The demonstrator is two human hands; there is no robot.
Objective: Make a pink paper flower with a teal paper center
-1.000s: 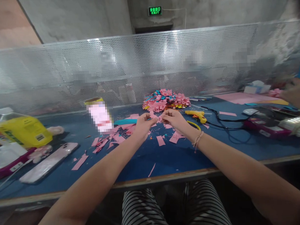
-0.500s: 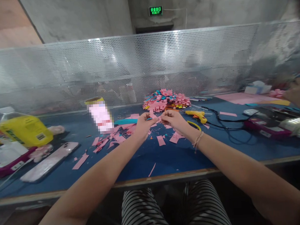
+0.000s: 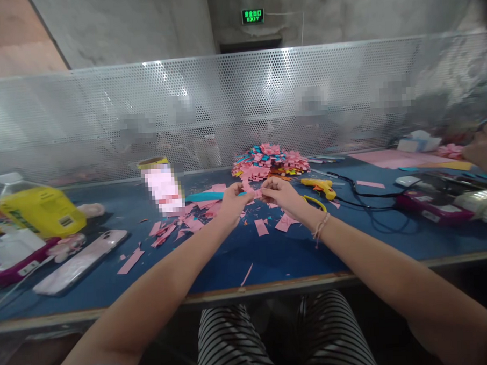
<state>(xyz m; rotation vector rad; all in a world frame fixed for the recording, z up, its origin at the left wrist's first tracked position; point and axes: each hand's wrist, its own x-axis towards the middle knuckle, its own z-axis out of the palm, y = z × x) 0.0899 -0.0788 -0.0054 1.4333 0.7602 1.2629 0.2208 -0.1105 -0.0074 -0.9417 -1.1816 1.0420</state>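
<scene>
My left hand (image 3: 235, 202) and my right hand (image 3: 282, 196) meet fingertip to fingertip over the middle of the blue table (image 3: 247, 263). Both are pinched on a small piece of pink paper (image 3: 258, 193) between them. Just behind them rises a pile of folded pink, blue and yellow paper pieces (image 3: 269, 160). Blue-handled scissors or a blue strip (image 3: 206, 197), I cannot tell which, lies left of my left hand. Pink paper scraps (image 3: 189, 222) are scattered around. A yellow glue gun (image 3: 319, 187) lies right of my right hand.
On the left are a phone (image 3: 81, 262), a yellow bottle (image 3: 40, 207) and a can-like container (image 3: 163, 186). Black cable (image 3: 354, 191), a purple object (image 3: 434, 209) and pink sheets (image 3: 396, 159) lie right. A perforated metal screen (image 3: 248, 107) stands behind. Another person's hand (image 3: 484, 148) shows far right.
My two hands stay almost in place, with slight finger movement around the pink paper. The other person's hand at the far right has shifted slightly.
</scene>
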